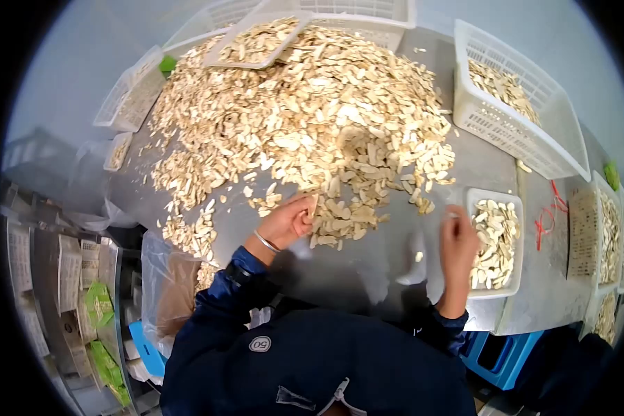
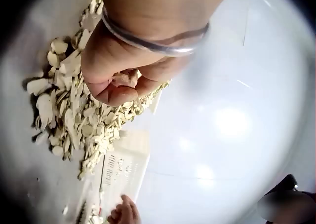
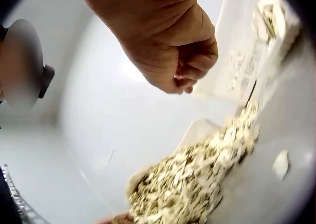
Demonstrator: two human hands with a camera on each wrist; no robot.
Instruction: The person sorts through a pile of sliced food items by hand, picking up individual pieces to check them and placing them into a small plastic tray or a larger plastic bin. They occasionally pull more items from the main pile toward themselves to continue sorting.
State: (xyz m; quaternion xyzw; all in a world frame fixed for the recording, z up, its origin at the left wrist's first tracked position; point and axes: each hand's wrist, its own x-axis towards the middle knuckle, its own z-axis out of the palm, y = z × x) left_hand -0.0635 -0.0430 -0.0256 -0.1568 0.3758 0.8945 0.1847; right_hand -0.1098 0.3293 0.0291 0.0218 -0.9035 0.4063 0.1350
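A large heap of pale dried slices (image 1: 277,104) covers the metal table. At its near edge my left hand (image 1: 284,222), with a bangle round the wrist, pinches a pale slice (image 1: 313,204). The left wrist view shows that hand (image 2: 123,71) with fingers curled, beside heaped slices (image 2: 74,110). My right hand (image 1: 457,243) is just left of a white tray (image 1: 473,201) of paler slices (image 1: 496,243). Seen from the right wrist, this hand (image 3: 173,56) has its fingers curled into the palm; no slice shows in it.
A white slotted crate (image 1: 520,132) with slices stands at the back right. Another shallow tray (image 1: 256,64) rests on the heap. Red string (image 1: 551,215) lies right of the near tray. Plastic bags (image 1: 166,284) hang at the left edge; a blue stool (image 1: 503,357) is below the table.
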